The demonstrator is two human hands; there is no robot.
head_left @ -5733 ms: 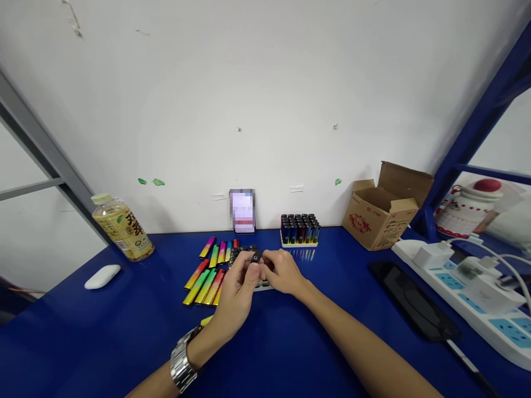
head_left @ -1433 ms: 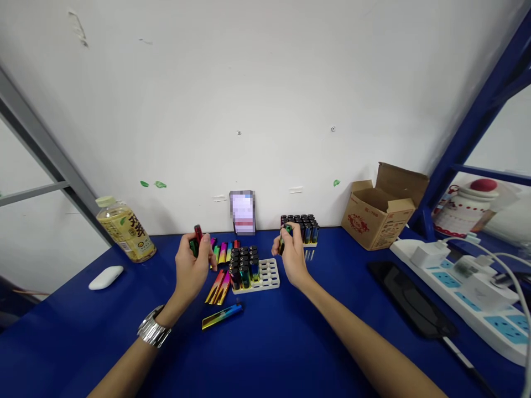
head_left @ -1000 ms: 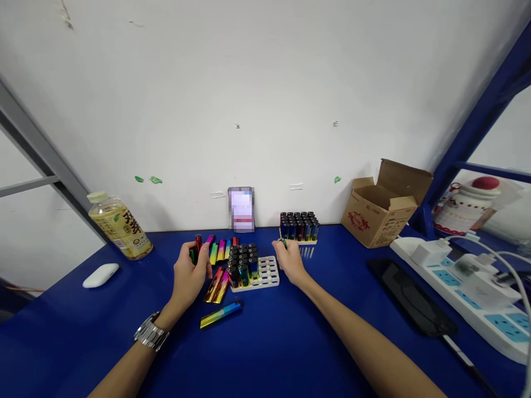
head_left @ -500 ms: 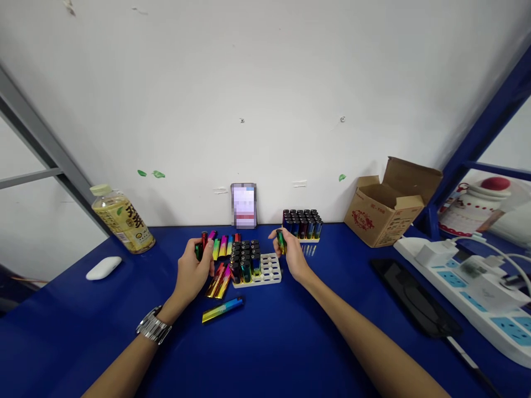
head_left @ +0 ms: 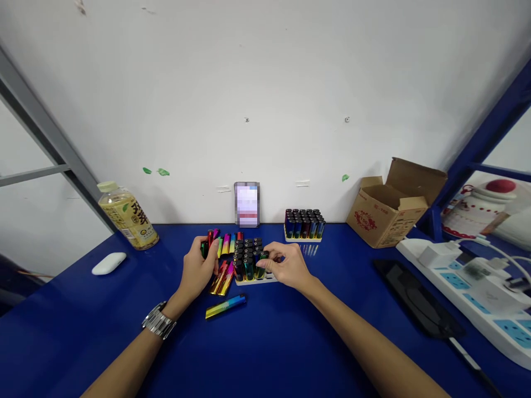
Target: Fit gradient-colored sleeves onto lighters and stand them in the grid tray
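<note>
My left hand [head_left: 197, 266], with a metal watch on its wrist, is closed around a few shiny lighters, a red lighter [head_left: 210, 237] and a green one showing at its top. Pinched in my right hand [head_left: 292, 267] is a green-yellow lighter [head_left: 261, 266], upright at the front row of a white holed rack [head_left: 256, 281]. Several black-topped lighters [head_left: 248, 255] stand in the rack's left part; my right fingers partly hide its right part. Between left hand and rack lie loose colourful lighters [head_left: 226, 279]. One blue-yellow lighter [head_left: 226, 307] lies in front.
A second rack of upright lighters [head_left: 305, 225] stands by the wall, right of a propped phone [head_left: 248, 204]. At left are a drink bottle [head_left: 130, 218] and a white case [head_left: 109, 263]. An open cardboard box [head_left: 375, 218], black phone [head_left: 417, 298] and power strip [head_left: 477, 301] occupy the right.
My right hand has moved left and down from beyond the rack's right end, bringing the green lighter to the front row. My left hand still grips its lighters. The view has shifted slightly.
</note>
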